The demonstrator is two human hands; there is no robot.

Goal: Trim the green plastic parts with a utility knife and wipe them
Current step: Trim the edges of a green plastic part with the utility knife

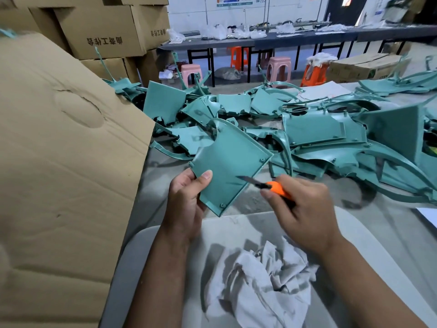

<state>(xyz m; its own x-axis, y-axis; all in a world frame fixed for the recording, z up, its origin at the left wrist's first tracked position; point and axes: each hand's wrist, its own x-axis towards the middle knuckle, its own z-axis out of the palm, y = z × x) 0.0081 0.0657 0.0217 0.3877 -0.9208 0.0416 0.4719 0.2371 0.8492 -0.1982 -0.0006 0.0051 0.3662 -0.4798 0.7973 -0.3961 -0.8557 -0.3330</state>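
Fingers of the left hand (186,202) pinch the lower left edge of a green plastic panel (227,166), thumb pressed on its face, holding it tilted above the near table edge (151,185). Just right of the panel, the right hand (302,209) grips an orange utility knife (272,185), its blade laid across the panel's lower right edge. Below the panel lies a crumpled white rag (264,280); beyond it, a heap of green parts (331,133); left of it, a cardboard flap (59,150).
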